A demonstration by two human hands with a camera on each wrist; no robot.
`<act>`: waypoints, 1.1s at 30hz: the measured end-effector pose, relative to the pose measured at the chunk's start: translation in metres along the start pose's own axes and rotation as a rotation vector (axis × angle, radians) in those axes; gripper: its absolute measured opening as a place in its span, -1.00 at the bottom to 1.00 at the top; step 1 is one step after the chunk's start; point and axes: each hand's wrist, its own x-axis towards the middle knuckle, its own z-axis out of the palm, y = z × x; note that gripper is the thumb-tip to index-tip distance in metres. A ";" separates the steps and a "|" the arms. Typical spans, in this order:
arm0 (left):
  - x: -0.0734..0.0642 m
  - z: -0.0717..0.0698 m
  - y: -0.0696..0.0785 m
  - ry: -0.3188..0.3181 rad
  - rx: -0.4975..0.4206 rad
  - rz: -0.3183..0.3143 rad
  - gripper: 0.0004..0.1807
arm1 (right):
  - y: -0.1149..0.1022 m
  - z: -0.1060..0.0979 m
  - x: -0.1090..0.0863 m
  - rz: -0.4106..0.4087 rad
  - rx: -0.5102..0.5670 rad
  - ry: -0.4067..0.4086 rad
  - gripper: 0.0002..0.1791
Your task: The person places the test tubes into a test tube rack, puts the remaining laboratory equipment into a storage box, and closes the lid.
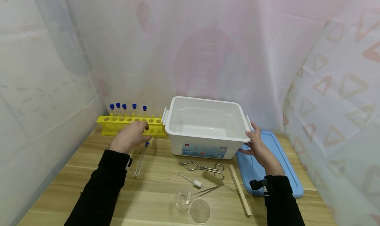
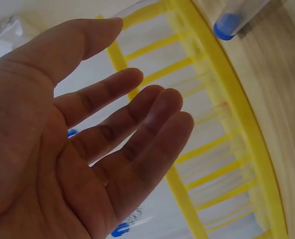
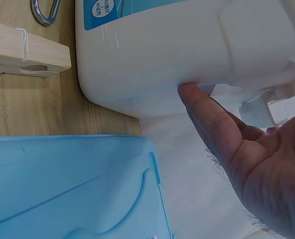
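My left hand [image 1: 130,135] hovers in front of the yellow test tube rack [image 1: 111,119], fingers loosely bent and nothing in them. Several blue-capped test tubes [image 1: 134,109] stand in the rack. Below that hand, one more capped test tube [image 1: 142,160] lies on the table. The white plastic storage box [image 1: 205,138] stands beside the rack, open at the top, with nothing seen inside. My right hand [image 1: 259,150] grips its right end near the handle. In the right wrist view, one digit presses the box wall [image 3: 152,64] below the handle; other fingers are partly hidden.
A blue lid [image 1: 286,173] lies flat at the right. In front of the box are metal tongs [image 1: 205,168], a bent glass tube with white stopper [image 1: 197,183], a brush [image 1: 212,177], tweezers [image 1: 207,190], a beaker [image 1: 182,201], a glass disc [image 1: 200,211] and a wooden clamp [image 1: 239,190].
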 end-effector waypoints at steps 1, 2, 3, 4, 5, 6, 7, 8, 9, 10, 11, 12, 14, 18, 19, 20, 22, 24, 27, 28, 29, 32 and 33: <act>0.000 0.002 0.000 -0.007 -0.001 0.001 -0.49 | 0.000 0.000 0.000 0.001 0.000 0.000 -0.05; 0.000 0.003 0.000 -0.014 0.002 -0.001 -0.49 | 0.000 0.000 0.000 0.001 0.000 -0.001 -0.05; 0.000 0.005 -0.001 -0.020 0.005 -0.003 -0.50 | 0.000 0.000 0.000 0.001 0.001 -0.001 -0.05; 0.000 0.007 -0.001 -0.027 0.008 -0.006 -0.51 | 0.000 0.000 0.000 0.001 0.001 -0.001 -0.05; 0.000 0.008 -0.001 -0.033 0.009 -0.009 -0.52 | 0.000 0.000 0.000 0.001 0.001 -0.002 -0.05; 0.000 0.010 -0.002 -0.039 0.010 -0.012 -0.52 | 0.000 0.000 0.000 0.000 0.001 -0.002 -0.05; 0.000 0.011 -0.002 -0.043 0.011 -0.013 -0.54 | 0.000 0.000 0.000 0.000 0.001 -0.002 -0.05; 0.000 0.013 -0.003 -0.049 0.010 -0.017 -0.55 | 0.000 0.000 0.000 0.000 0.000 -0.002 -0.05; 0.000 0.014 -0.003 -0.055 0.011 -0.019 -0.55 | 0.000 0.000 0.000 0.001 -0.001 -0.001 -0.05; 0.000 0.015 -0.003 -0.064 0.010 -0.021 -0.56 | 0.000 0.000 0.000 0.001 -0.003 -0.001 -0.05; -0.001 0.016 -0.002 -0.073 0.007 -0.025 -0.56 | 0.000 0.000 0.000 0.002 -0.003 0.000 -0.05; -0.001 0.017 -0.002 -0.083 0.001 -0.034 -0.56 | 0.000 0.001 0.000 0.002 -0.003 0.000 -0.05; -0.001 0.019 -0.002 -0.106 -0.012 -0.057 -0.56 | 0.000 0.001 0.000 0.004 -0.005 0.002 -0.05; 0.000 0.023 -0.003 -0.140 -0.037 -0.096 -0.58 | -0.001 0.001 0.000 0.004 -0.005 0.001 -0.05; 0.001 0.025 -0.004 -0.144 -0.039 -0.097 -0.59 | -0.001 0.001 0.000 0.002 -0.005 0.002 -0.06; 0.002 0.026 -0.006 -0.149 -0.042 -0.097 -0.59 | -0.001 0.001 0.000 0.001 -0.005 0.002 -0.06; 0.004 0.028 -0.008 -0.157 -0.050 -0.093 -0.62 | -0.001 0.001 0.000 0.000 -0.006 0.000 -0.06; 0.006 0.029 -0.010 -0.162 -0.059 -0.081 -0.66 | 0.000 0.001 0.000 0.000 -0.005 0.000 -0.07; 0.008 0.031 -0.012 -0.167 -0.078 -0.063 -0.74 | 0.000 0.001 0.001 0.000 -0.007 -0.003 -0.06; 0.008 0.031 -0.013 -0.165 -0.082 -0.056 -0.77 | 0.000 0.001 0.001 -0.001 -0.008 -0.003 -0.06; 0.009 0.032 -0.013 -0.161 -0.085 -0.050 -0.80 | 0.000 0.001 0.001 -0.002 -0.009 -0.003 -0.05; 0.009 0.033 -0.013 -0.154 -0.093 -0.037 -0.84 | 0.000 0.001 0.001 -0.006 -0.012 -0.004 -0.06; 0.009 0.033 -0.013 -0.151 -0.093 -0.032 -0.84 | 0.000 0.001 0.001 -0.006 -0.012 -0.004 -0.06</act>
